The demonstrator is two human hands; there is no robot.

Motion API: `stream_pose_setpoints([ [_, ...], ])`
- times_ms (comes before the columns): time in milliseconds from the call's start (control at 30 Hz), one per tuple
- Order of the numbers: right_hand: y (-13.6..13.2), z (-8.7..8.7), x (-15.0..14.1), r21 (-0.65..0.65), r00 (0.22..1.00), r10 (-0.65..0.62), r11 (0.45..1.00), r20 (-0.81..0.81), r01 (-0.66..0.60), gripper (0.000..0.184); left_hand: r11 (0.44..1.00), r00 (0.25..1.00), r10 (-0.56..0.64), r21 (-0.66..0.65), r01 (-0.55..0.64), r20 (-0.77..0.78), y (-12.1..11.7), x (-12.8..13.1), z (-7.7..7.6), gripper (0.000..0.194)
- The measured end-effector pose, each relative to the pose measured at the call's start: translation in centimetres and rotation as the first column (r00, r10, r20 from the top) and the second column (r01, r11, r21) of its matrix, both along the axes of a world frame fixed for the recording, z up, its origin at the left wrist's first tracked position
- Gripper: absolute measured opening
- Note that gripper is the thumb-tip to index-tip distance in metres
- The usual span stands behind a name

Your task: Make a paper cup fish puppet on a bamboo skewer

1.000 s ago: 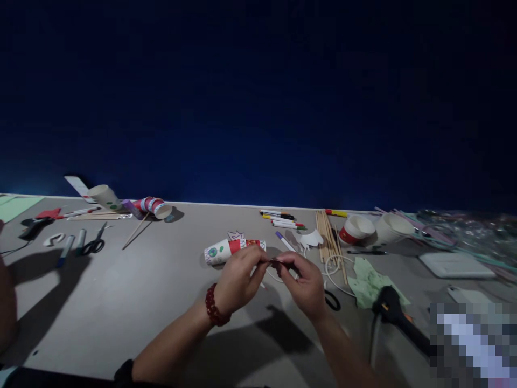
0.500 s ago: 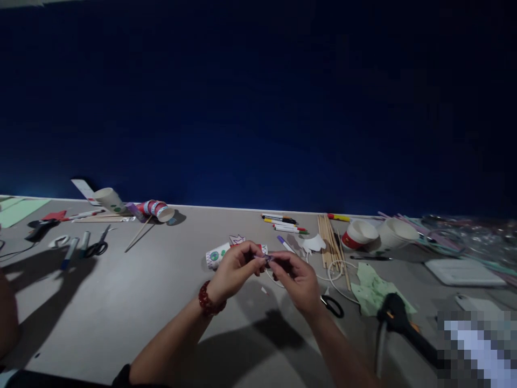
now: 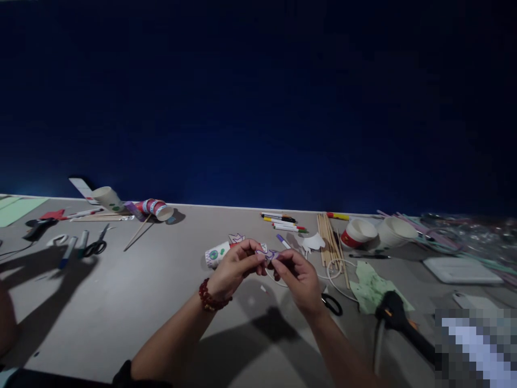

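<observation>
Between both hands is a small paper cutout point(image 3: 270, 255) with purple lines on it. My left hand point(image 3: 241, 264), with a red bead bracelet at the wrist, pinches its left end. My right hand point(image 3: 298, 274) pinches the right end between thumb and fingers. Just behind the left hand lies a decorated paper cup point(image 3: 216, 255) on its side, with green and purple drawing; the hand hides part of it. A pointed paper piece point(image 3: 236, 237) stands up from that cup. Near my right wrist rest black-handled scissors point(image 3: 333, 305), and a purple-capped marker point(image 3: 283, 241) lies beyond the hands.
Several markers point(image 3: 285, 222) and wooden sticks point(image 3: 327, 242) lie at the back. To the right are paper cups point(image 3: 359, 233), crumpled green paper point(image 3: 369, 285), a black glue gun point(image 3: 398, 314) and a white cable point(image 3: 338, 288). On the left are scissors point(image 3: 96, 247) and a red-striped cup point(image 3: 155, 208).
The paper cutout has been opened out between my fingertips, so its purple lines show more. My hands have moved slightly apart, both still pinching it.
</observation>
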State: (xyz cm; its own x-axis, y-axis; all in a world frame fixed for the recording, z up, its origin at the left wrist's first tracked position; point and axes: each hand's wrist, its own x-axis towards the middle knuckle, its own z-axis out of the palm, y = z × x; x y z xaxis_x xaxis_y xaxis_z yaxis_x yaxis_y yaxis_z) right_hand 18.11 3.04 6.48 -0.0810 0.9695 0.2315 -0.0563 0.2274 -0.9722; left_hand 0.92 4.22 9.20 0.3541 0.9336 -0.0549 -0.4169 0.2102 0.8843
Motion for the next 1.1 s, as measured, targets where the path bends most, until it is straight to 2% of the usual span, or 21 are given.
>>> stream_pose_setpoints([
  [133, -0.1, 0.1, 0.1, 0.031, 0.998, -0.012, 0.999, 0.055, 0.01, 0.019, 0.979, 0.983, 0.116, 0.182, -0.089, -0.144, -0.2, 0.1, -0.1, 0.031],
  [333, 0.0, 0.7, 0.5, 0.219, 0.985, -0.077, 0.975, 0.153, 0.042, 0.014, 0.918, 0.907, 0.236, 0.385, -0.091, -0.348, -0.8, 0.1, -0.1, 0.022],
  [467, 0.1, 1.3, 0.6, 0.234, 0.987, -0.084, 0.971, 0.136, 0.051, 0.01, 0.904, 0.891, 0.256, 0.42, -0.083, -0.375, -0.8, 0.2, -0.1, 0.017],
  [600, 0.2, 1.7, 0.6, 0.261, 0.978, -0.075, 0.965, 0.194, 0.022, 0.009, 0.842, 0.859, 0.302, 0.539, -0.037, -0.413, -0.7, 0.2, -0.1, 0.012],
  [733, 0.4, 1.6, 0.6, 0.244, 0.974, -0.069, 0.97, 0.216, 0.015, 0.009, 0.858, 0.868, 0.271, 0.513, -0.022, -0.417, -0.8, 0.3, 0.0, 0.008],
  [867, 0.7, 1.5, 0.7, 0.209, 0.968, -0.057, 0.978, 0.243, 0.005, 0.01, 0.846, 0.843, 0.312, 0.531, -0.037, -0.438, -0.9, 0.3, 0.1, 0.007],
  [967, 0.8, 1.7, 0.8, 0.291, 0.96, -0.063, 0.956, 0.274, -0.02, 0.011, 0.869, 0.845, 0.297, 0.493, -0.046, -0.445, -0.8, 0.2, 0.1, 0.01],
  [1100, 1.0, 1.7, 0.8, 0.461, 0.951, -0.08, 0.884, 0.3, -0.071, 0.01, 0.954, 0.929, 0.124, 0.299, -0.015, -0.349, -0.4, 0.1, -0.1, 0.021],
])
